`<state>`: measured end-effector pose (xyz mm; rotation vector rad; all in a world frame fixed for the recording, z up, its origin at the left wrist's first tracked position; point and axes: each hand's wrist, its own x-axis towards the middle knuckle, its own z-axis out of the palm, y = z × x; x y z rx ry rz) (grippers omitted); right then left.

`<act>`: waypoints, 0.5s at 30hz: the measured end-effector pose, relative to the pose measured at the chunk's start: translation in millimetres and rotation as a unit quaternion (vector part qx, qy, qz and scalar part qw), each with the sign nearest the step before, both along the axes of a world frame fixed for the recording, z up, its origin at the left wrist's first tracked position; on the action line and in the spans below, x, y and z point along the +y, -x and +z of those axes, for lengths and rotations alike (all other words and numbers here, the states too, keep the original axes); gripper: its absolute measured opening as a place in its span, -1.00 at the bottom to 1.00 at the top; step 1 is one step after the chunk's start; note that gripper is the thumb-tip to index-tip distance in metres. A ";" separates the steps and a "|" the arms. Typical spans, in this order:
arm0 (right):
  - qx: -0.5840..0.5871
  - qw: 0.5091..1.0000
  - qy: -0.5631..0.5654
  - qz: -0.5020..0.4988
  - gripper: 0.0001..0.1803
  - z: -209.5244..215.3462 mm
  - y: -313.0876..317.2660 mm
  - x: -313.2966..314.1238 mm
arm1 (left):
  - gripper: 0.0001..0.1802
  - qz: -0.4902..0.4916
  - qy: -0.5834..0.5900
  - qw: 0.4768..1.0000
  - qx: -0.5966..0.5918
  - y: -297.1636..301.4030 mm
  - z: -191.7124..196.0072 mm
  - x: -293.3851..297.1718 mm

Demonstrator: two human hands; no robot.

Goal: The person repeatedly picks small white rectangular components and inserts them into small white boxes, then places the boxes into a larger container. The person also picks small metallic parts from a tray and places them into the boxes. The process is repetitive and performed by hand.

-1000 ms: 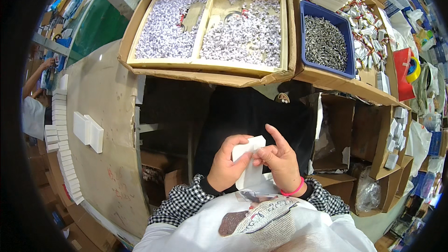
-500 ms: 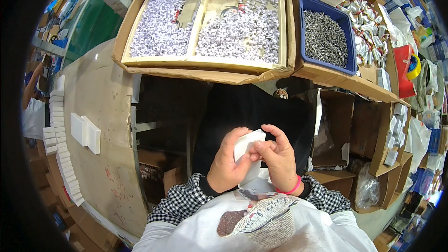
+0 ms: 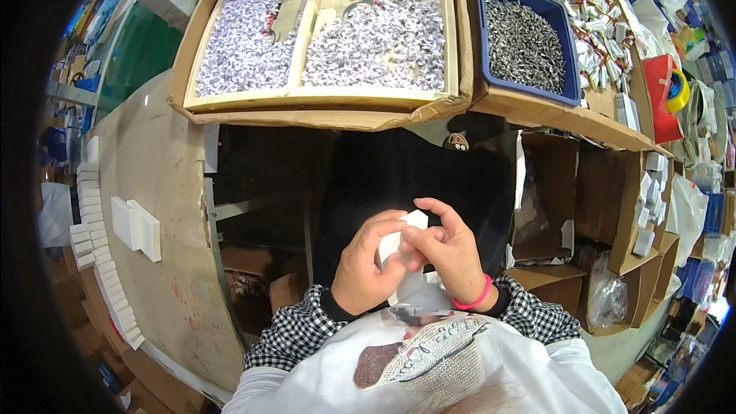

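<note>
1. Piece of white, flat, box-like material (image 3: 389,246) held upright and slightly tilted between both hands, just above the lap, near the white printed shirt front (image 3: 441,364).
2. Left hand (image 3: 368,267) clamped on the left side of the white piece, thumb across its near face, fingers curled around its edge.
3. Right hand (image 3: 452,255) close against the left, thumb and bent fingers at the face of the piece, index finger arched near its top corner; exact grip of these fingertips too hidden to tell.
4. Bright pink band (image 3: 480,294) around the right wrist; black-and-white checked sleeves (image 3: 295,330) on both forearms.
5. Black cloth (image 3: 360,176) beyond the hands, below the workbench edge.
6. Farther ahead, pale wooden two-compartment tray (image 3: 303,42) inside a brown cardboard box (image 3: 307,119), small white pieces (image 3: 249,42) scattered across both compartments.
7. Just right of it, rectangular blue plastic bin (image 3: 529,90) full of small silvery metal parts (image 3: 524,46); beside that, heap of white parts with red wires (image 3: 602,27).
8. To the left, beige tabletop (image 3: 184,207) with two flat white blocks (image 3: 125,224) touching, and a long row of white blocks (image 3: 107,280) along its outer edge.
</note>
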<state>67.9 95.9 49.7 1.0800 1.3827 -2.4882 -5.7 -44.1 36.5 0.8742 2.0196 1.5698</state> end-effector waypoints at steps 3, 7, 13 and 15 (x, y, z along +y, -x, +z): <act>-0.043 0.997 -0.033 0.063 -0.43 -2.6 -7.9 1.6 | -0.60 0.005 -0.008 1.000 -0.014 -0.2 -4.1 -4.7; -0.043 0.967 -0.207 0.139 -0.38 -22.1 -17.9 -3.8 | -0.78 0.036 -0.033 0.998 -0.050 1.9 -12.0 -6.5; 0.106 0.943 -0.263 0.172 -0.43 -41.7 -40.1 -2.4 | -0.69 0.059 0.013 0.993 -0.106 -3.9 -16.0 -5.9; 0.056 0.984 -0.088 0.143 -0.45 -43.5 -39.1 -2.9 | -0.52 -0.001 0.064 0.996 -0.067 4.9 -12.2 -4.9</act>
